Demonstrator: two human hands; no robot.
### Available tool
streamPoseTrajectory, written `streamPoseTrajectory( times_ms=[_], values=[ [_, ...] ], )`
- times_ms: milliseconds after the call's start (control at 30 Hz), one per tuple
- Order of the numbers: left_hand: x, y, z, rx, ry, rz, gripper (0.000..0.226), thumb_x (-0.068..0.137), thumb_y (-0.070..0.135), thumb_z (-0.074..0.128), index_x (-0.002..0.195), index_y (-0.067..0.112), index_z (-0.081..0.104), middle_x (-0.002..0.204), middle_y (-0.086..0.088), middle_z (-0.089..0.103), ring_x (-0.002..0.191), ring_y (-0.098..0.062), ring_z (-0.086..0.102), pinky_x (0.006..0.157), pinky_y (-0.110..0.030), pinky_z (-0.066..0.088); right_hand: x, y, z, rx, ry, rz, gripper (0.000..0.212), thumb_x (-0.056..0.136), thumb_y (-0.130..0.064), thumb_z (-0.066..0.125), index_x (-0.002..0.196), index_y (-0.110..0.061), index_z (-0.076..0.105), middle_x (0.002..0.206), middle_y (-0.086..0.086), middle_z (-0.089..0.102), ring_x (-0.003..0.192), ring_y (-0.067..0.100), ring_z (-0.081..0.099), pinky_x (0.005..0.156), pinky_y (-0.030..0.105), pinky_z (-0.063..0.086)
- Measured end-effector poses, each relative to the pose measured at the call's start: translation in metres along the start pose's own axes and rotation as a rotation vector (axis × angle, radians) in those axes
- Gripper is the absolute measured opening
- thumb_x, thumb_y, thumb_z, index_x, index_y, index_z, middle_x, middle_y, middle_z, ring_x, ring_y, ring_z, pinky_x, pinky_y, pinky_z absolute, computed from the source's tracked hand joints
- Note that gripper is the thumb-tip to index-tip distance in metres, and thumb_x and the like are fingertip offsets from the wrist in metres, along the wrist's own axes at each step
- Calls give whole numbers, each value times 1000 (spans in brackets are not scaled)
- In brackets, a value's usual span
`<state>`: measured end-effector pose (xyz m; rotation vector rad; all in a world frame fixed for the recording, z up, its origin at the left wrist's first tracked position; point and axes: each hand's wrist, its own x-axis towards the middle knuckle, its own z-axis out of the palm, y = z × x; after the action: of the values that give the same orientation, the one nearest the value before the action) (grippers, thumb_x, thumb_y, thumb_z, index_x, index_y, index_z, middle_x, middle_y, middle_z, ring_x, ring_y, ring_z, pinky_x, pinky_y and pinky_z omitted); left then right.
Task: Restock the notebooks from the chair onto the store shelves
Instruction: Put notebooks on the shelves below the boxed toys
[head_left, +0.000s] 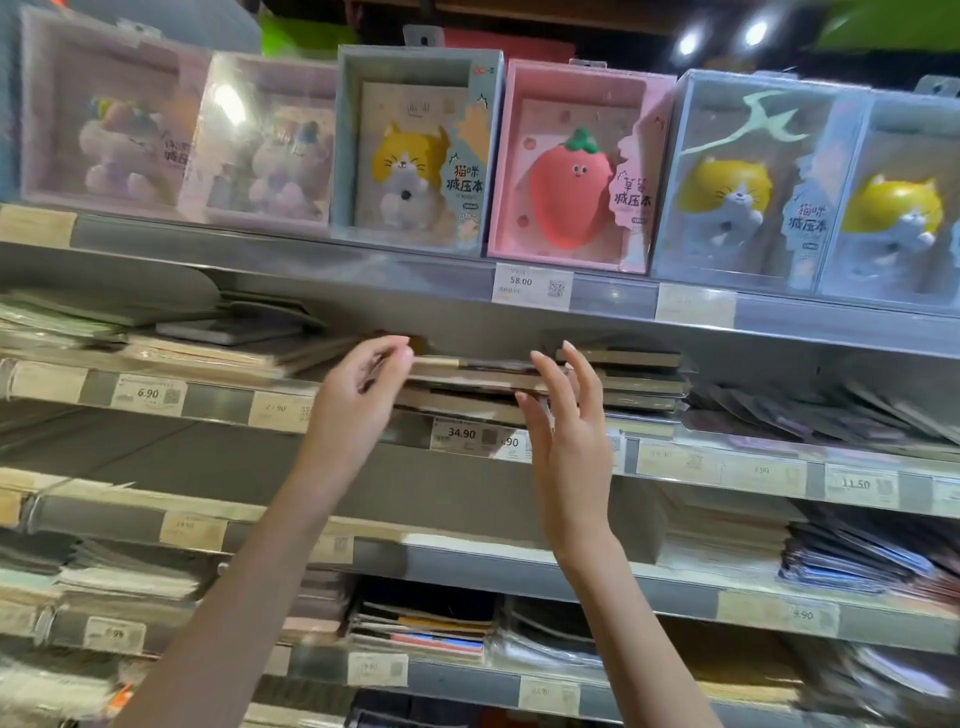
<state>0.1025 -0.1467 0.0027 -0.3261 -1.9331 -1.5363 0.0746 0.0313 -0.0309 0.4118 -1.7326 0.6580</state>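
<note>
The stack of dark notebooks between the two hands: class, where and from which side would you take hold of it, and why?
Grip the stack of dark notebooks at its two short ends, left hand from the left and right hand from the right. It lies flat with its long edge facing out, and the shelf above leaves little room on top.

glossy plastic boxes, paper notebooks
</note>
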Motion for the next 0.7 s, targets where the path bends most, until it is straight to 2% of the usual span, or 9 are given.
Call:
streamPoseTrajectory(
  times_ms=[100,167,233,267,333,400,467,533,700],
  values=[
    [2,-8,14,79,17,60,32,90,38,54,120,28,53,113,16,52,107,-2,46,88,-18,35,10,5,10,-28,24,3,31,93,-24,49,123,-25,50,139,6,42,105,21,57,62,21,45],
    [13,-11,23,97,9,73,29,89,34,56,117,26,53,113,14,52,107,-5,46,90,-21,35,14,13,17,-4,-13,17,37,91,-8,53,126,-21,52,142,9,37,106,15,53,72,16,43],
    [26,-16,35,143,-22,71,25,92,29,54,116,23,52,113,11,53,106,-7,46,88,-22,34,18,22,24,30,-77,45,45,90,4,52,129,-17,52,145,11,31,107,-3,43,87,6,38],
    [31,-19,41,170,-35,65,24,93,26,52,117,21,52,115,8,53,106,-8,47,88,-22,35,20,27,27,45,-119,63,44,90,5,50,129,-17,52,147,11,30,109,-5,42,95,8,37],
    [38,-29,54,219,-57,62,25,96,24,46,120,18,51,124,1,53,112,-14,49,88,-23,35,17,37,37,-56,-176,67,37,94,-8,47,130,-18,51,147,13,33,123,20,46,106,42,39],
    [44,-38,65,297,-79,44,28,98,26,39,124,18,47,133,-6,46,118,-22,48,94,-28,33,10,51,45,-290,-211,-5,38,96,-27,39,133,-22,46,146,12,38,135,38,32,105,65,24],
    [49,-47,69,458,-99,8,31,100,30,31,128,21,41,138,-7,39,122,-27,45,109,-46,20,5,63,48,-408,-218,-62,44,95,-38,33,138,-29,36,149,6,34,140,34,19,103,66,12],
    [53,-53,69,603,-132,3,33,100,34,24,130,26,34,140,-8,37,126,-28,43,110,-62,4,2,72,51,-480,-201,-95,48,95,-42,32,142,-34,29,152,2,28,142,31,11,103,65,6],
    [66,-62,73,837,-176,-4,40,98,40,17,133,24,27,136,-10,41,126,-31,43,106,-69,3,6,85,62,-575,-224,-105,48,94,-47,29,141,-35,30,147,2,38,138,31,20,103,68,12]
  ],
)
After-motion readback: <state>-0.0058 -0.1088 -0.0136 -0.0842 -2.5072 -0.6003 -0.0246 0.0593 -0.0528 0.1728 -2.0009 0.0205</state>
